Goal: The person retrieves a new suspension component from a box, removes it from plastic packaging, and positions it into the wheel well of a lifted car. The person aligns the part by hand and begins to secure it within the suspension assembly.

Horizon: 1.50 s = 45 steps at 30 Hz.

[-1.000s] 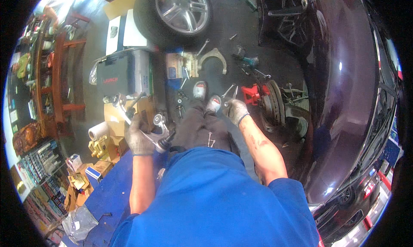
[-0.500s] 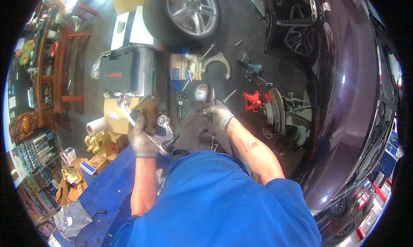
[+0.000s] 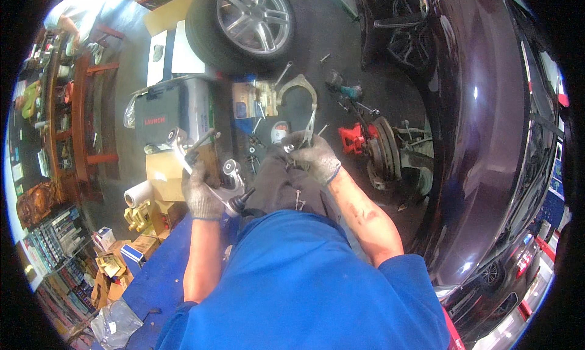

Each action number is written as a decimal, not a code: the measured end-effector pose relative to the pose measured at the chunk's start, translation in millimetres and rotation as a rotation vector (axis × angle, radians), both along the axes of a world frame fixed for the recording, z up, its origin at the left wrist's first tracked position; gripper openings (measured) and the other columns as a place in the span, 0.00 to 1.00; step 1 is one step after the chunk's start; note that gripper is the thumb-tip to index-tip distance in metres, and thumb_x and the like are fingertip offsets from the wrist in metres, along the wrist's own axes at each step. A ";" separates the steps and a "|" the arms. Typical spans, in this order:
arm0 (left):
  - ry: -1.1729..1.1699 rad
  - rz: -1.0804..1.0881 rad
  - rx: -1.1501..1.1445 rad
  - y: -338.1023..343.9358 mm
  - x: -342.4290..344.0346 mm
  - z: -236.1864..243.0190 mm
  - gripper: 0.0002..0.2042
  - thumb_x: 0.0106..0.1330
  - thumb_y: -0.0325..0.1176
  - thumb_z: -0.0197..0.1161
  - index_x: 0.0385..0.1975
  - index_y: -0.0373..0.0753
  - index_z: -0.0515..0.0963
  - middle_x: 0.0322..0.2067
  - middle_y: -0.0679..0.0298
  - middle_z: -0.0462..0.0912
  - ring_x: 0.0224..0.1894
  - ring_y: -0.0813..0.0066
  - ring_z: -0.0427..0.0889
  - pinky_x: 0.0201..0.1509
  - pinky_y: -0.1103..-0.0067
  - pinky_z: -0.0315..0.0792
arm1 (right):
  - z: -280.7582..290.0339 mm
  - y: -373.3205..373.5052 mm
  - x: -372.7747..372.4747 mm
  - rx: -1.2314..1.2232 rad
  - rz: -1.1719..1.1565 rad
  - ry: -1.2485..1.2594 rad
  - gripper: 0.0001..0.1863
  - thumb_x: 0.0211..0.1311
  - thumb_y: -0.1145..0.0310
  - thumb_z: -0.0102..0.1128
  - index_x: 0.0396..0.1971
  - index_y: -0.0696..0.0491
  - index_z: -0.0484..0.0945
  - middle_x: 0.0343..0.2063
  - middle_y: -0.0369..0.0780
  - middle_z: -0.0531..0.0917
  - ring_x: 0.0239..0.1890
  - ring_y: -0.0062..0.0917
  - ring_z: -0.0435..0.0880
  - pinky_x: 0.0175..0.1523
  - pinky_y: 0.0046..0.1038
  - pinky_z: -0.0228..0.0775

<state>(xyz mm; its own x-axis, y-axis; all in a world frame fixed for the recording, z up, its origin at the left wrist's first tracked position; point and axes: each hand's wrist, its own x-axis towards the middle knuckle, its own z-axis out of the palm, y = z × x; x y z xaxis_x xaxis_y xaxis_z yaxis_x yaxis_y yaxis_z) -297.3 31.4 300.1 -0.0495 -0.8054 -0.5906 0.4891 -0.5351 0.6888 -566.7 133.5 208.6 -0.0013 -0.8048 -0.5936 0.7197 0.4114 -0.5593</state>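
Note:
My left hand (image 3: pixel 202 196), in a grey work glove, is closed around a silver suspension control arm (image 3: pixel 223 197). Bushings show at its ends and a black ball joint points to the right. Over my dark trousers, my gloved right hand (image 3: pixel 317 159) is closed on a slim metal hand tool (image 3: pixel 311 127) resembling pliers, its tip pointing away from me. A small shiny round piece (image 3: pixel 288 148) shows by the fingers of this hand; whether it belongs to the tool I cannot tell. Beyond the tool lies a curved metal fork (image 3: pixel 314 94) on the floor.
At right stands a dark car (image 3: pixel 469 136), with an exposed brake disc (image 3: pixel 382 150) and red caliper (image 3: pixel 351 138). Ahead are a wheel (image 3: pixel 256 21), a dark tool case (image 3: pixel 163 115) and scattered wrenches. A blue bench (image 3: pixel 164 261) is at my left; a person's arm (image 3: pixel 68 24) shows far left.
My right hand has turned and moved slightly right, so the slim tool now shows more clearly. My left hand keeps its hold on the control arm. The whole view has shifted slightly.

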 end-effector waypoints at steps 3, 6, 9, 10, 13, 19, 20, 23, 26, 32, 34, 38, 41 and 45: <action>-0.006 -0.019 -0.033 -2.1 -6.5 -1.1 0.21 0.79 0.30 0.63 0.68 0.36 0.72 0.58 0.52 0.84 0.54 0.58 0.88 0.58 0.62 0.88 | -10.3 -0.7 -0.5 0.030 -0.058 -0.017 0.23 0.57 0.82 0.68 0.55 0.60 0.84 0.47 0.42 0.88 0.48 0.29 0.87 0.56 0.31 0.80; -0.084 0.003 0.007 -2.7 -7.4 -1.4 0.19 0.79 0.30 0.63 0.67 0.37 0.74 0.52 0.56 0.86 0.47 0.66 0.89 0.51 0.68 0.88 | -38.3 -0.7 1.0 0.124 -0.086 0.060 0.25 0.57 0.83 0.69 0.57 0.62 0.81 0.47 0.45 0.88 0.46 0.33 0.90 0.52 0.34 0.84; -0.172 0.016 0.009 -3.3 -3.7 0.6 0.17 0.78 0.29 0.64 0.64 0.38 0.76 0.43 0.62 0.86 0.36 0.75 0.84 0.42 0.75 0.85 | -84.0 1.4 3.7 0.318 -0.111 0.145 0.23 0.60 0.82 0.68 0.57 0.60 0.83 0.45 0.45 0.88 0.45 0.33 0.90 0.50 0.35 0.85; -0.184 0.003 -0.019 -3.7 -2.4 1.4 0.16 0.78 0.29 0.64 0.63 0.39 0.77 0.40 0.64 0.85 0.33 0.78 0.82 0.38 0.77 0.83 | -103.6 0.4 5.2 0.364 -0.104 0.165 0.22 0.61 0.82 0.67 0.57 0.59 0.84 0.45 0.45 0.89 0.45 0.33 0.90 0.49 0.35 0.85; -0.256 0.044 -0.033 -2.3 -1.3 0.5 0.15 0.76 0.26 0.65 0.61 0.40 0.78 0.34 0.68 0.81 0.25 0.83 0.74 0.29 0.82 0.74 | -170.3 -6.5 18.1 0.609 -0.051 0.325 0.18 0.67 0.80 0.65 0.56 0.55 0.86 0.44 0.42 0.90 0.43 0.31 0.90 0.47 0.34 0.83; -0.277 0.201 0.037 7.8 7.9 -8.7 0.17 0.74 0.30 0.68 0.61 0.46 0.78 0.25 0.76 0.70 0.20 0.85 0.65 0.24 0.83 0.62 | -257.9 -3.5 48.8 0.391 0.534 0.921 0.15 0.73 0.64 0.62 0.53 0.53 0.88 0.46 0.45 0.92 0.50 0.35 0.91 0.55 0.35 0.81; -0.320 0.197 0.044 9.0 12.3 -9.4 0.17 0.75 0.32 0.68 0.62 0.48 0.78 0.24 0.78 0.68 0.21 0.85 0.65 0.24 0.83 0.61 | -259.7 -1.6 50.9 0.404 0.724 1.087 0.17 0.73 0.61 0.61 0.54 0.52 0.88 0.48 0.47 0.92 0.53 0.38 0.91 0.57 0.37 0.80; -0.319 0.191 0.041 10.5 22.2 -12.2 0.17 0.76 0.31 0.67 0.62 0.48 0.79 0.23 0.79 0.67 0.21 0.86 0.65 0.24 0.83 0.61 | -248.0 9.5 39.3 0.468 0.690 1.126 0.21 0.74 0.57 0.59 0.59 0.50 0.87 0.54 0.50 0.90 0.59 0.44 0.89 0.61 0.39 0.79; -0.314 0.173 0.002 10.3 24.3 -11.9 0.17 0.75 0.31 0.68 0.62 0.47 0.79 0.24 0.78 0.67 0.20 0.86 0.64 0.24 0.83 0.60 | -228.8 36.1 3.6 0.482 0.688 1.029 0.18 0.73 0.59 0.56 0.55 0.45 0.89 0.55 0.50 0.89 0.60 0.47 0.87 0.61 0.41 0.80; -0.374 0.215 0.049 7.4 12.1 -3.3 0.16 0.75 0.28 0.66 0.61 0.47 0.79 0.24 0.78 0.67 0.20 0.87 0.63 0.24 0.83 0.59 | -254.3 142.0 -90.0 0.648 0.514 0.881 0.17 0.73 0.60 0.54 0.48 0.52 0.89 0.41 0.49 0.91 0.41 0.44 0.91 0.47 0.45 0.83; -0.332 0.216 0.030 6.9 7.2 -0.4 0.15 0.75 0.28 0.65 0.60 0.47 0.79 0.24 0.78 0.67 0.20 0.87 0.62 0.23 0.83 0.58 | -279.3 176.0 -114.1 0.805 0.127 0.624 0.15 0.73 0.66 0.54 0.48 0.50 0.88 0.33 0.42 0.85 0.30 0.34 0.83 0.35 0.38 0.72; -0.300 0.159 0.019 3.5 2.0 11.8 0.17 0.75 0.26 0.64 0.62 0.38 0.77 0.40 0.61 0.84 0.36 0.71 0.87 0.40 0.71 0.87 | -312.0 231.0 -128.8 0.889 -0.166 0.559 0.15 0.65 0.77 0.60 0.48 0.47 0.87 0.20 0.35 0.79 0.14 0.29 0.76 0.19 0.34 0.64; -0.286 0.105 -0.037 6.3 -9.1 21.2 0.14 0.74 0.30 0.68 0.57 0.46 0.79 0.26 0.75 0.69 0.23 0.83 0.67 0.27 0.80 0.64 | -313.9 246.6 -117.8 0.832 0.223 0.825 0.12 0.66 0.71 0.60 0.46 0.47 0.88 0.25 0.39 0.85 0.23 0.33 0.83 0.28 0.37 0.73; -0.350 0.095 -0.035 9.4 -22.7 30.5 0.07 0.74 0.34 0.69 0.45 0.46 0.78 0.22 0.78 0.66 0.20 0.85 0.62 0.23 0.82 0.57 | -288.1 243.2 -85.8 0.630 0.678 1.086 0.20 0.71 0.56 0.54 0.46 0.51 0.91 0.49 0.51 0.91 0.56 0.49 0.89 0.62 0.44 0.81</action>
